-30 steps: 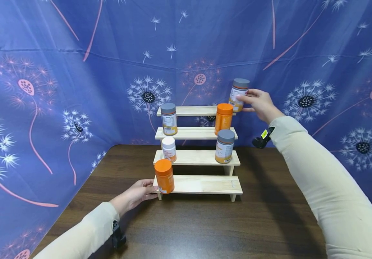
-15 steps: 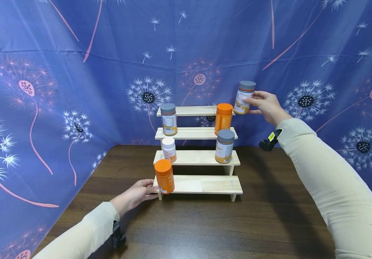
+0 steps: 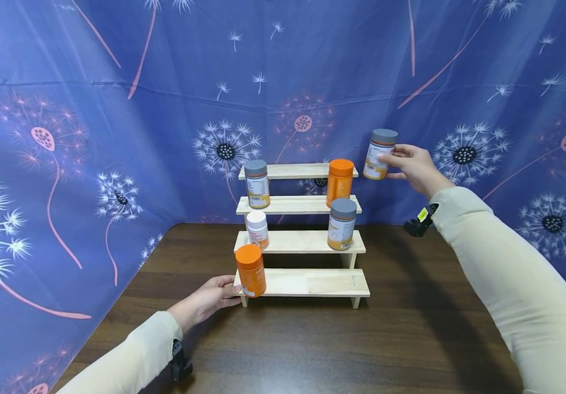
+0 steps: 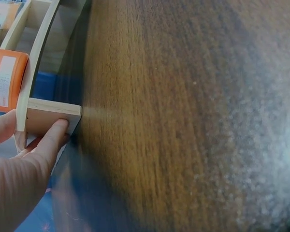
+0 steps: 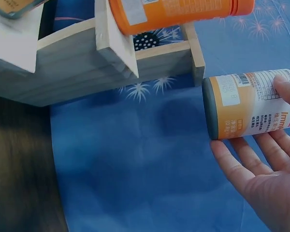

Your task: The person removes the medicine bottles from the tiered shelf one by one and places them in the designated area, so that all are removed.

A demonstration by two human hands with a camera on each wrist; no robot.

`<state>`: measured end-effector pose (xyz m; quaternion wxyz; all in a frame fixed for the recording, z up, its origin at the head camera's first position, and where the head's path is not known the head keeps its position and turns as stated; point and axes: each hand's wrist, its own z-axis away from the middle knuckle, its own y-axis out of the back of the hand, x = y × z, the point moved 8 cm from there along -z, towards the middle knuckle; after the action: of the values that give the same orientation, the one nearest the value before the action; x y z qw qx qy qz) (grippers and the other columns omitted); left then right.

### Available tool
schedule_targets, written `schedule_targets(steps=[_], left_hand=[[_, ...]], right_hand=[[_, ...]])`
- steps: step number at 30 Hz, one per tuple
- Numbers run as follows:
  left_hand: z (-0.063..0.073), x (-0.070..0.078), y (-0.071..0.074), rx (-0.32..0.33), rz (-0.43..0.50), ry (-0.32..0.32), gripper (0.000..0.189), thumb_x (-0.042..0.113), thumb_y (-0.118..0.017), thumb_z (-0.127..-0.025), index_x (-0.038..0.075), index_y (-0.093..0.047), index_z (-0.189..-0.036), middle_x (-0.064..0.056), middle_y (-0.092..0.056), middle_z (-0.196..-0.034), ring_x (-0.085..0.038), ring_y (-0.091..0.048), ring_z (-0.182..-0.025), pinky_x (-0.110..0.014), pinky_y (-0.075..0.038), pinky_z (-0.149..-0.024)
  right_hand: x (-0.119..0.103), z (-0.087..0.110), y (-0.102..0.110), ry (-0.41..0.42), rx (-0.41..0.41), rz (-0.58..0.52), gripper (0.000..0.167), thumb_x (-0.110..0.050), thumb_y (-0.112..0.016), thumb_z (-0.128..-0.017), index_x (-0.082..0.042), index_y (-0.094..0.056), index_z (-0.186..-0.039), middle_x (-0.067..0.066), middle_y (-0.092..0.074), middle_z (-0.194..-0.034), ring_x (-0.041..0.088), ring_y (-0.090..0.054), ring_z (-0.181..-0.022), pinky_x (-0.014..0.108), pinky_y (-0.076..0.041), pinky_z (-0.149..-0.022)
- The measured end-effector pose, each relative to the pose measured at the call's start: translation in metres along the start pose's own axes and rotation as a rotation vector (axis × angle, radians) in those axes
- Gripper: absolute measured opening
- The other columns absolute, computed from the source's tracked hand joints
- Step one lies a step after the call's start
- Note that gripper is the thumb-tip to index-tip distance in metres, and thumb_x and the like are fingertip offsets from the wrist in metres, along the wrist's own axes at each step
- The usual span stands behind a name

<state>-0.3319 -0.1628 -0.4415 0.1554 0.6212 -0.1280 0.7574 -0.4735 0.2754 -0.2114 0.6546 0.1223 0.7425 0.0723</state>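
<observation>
My right hand (image 3: 414,166) holds a grey-lidded supplement bottle (image 3: 380,155) off the right end of the top step, slightly tilted. In the right wrist view, the thumb lies across the bottle's label (image 5: 261,99) and the fingers pass beneath it. At the lower left, my left hand (image 3: 210,298) grips the left end of the lowest step of a tiered wooden shelf (image 3: 307,282). One finger (image 4: 55,137) lies along the shelf's leg (image 4: 53,116) in the left wrist view. Right beside that hand, an orange bottle (image 3: 250,271) stands on the lowest step.
A white-capped bottle (image 3: 257,229) and a grey-lidded bottle (image 3: 342,224) share the second step. Above them stand another grey-lidded bottle (image 3: 257,184) and an orange bottle (image 3: 339,182). The shelf sits on a dark wooden table (image 3: 312,350) before a blue dandelion curtain (image 3: 164,137).
My right hand has carried the grey-lidded supplement bottle right and slightly down, away from the top step. My left hand stays at the shelf's lower left end.
</observation>
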Motion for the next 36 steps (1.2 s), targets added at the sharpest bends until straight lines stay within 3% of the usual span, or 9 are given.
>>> schedule_targets(steps=[9, 21, 29, 36], left_hand=[[-0.001, 0.004, -0.004, -0.01, -0.018, -0.011, 0.05, 0.007, -0.047, -0.101, -0.015, -0.029, -0.141, -0.03, -0.045, -0.141, -0.021, -0.059, -0.115, -0.052, -0.04, -0.11], [0.004, -0.003, -0.001, 0.011, -0.02, 0.001, 0.05, 0.008, -0.045, -0.102, -0.015, -0.028, -0.142, -0.031, -0.042, -0.143, -0.023, -0.057, -0.119, -0.052, -0.039, -0.11], [0.006, 0.0, 0.001, 0.014, -0.028, -0.001, 0.048, 0.008, -0.044, -0.103, -0.014, -0.028, -0.143, -0.03, -0.042, -0.143, -0.024, -0.056, -0.12, -0.052, -0.039, -0.11], [0.005, 0.0, -0.003, 0.019, -0.025, 0.022, 0.047, 0.009, -0.043, -0.103, -0.013, -0.03, -0.143, -0.029, -0.042, -0.143, -0.026, -0.056, -0.121, -0.052, -0.038, -0.111]], right_hand=[[0.005, 0.008, 0.012, 0.01, 0.008, -0.007, 0.083, -0.04, -0.071, -0.085, -0.009, -0.03, -0.151, 0.006, -0.044, -0.143, 0.024, -0.041, -0.131, 0.034, -0.055, -0.095], [0.019, 0.011, 0.012, -0.021, -0.031, 0.031, 0.087, -0.047, -0.069, -0.085, -0.007, -0.029, -0.151, -0.002, -0.047, -0.132, 0.025, -0.041, -0.132, 0.039, -0.052, -0.101], [0.025, 0.016, 0.01, -0.008, -0.067, 0.025, 0.086, -0.044, -0.068, -0.087, -0.007, -0.026, -0.152, -0.013, -0.048, -0.117, 0.02, -0.043, -0.127, 0.032, -0.056, -0.093], [0.036, 0.021, 0.022, -0.021, -0.071, 0.041, 0.087, -0.043, -0.068, -0.087, -0.005, -0.023, -0.152, -0.015, -0.046, -0.115, 0.013, -0.045, -0.12, 0.027, -0.058, -0.088]])
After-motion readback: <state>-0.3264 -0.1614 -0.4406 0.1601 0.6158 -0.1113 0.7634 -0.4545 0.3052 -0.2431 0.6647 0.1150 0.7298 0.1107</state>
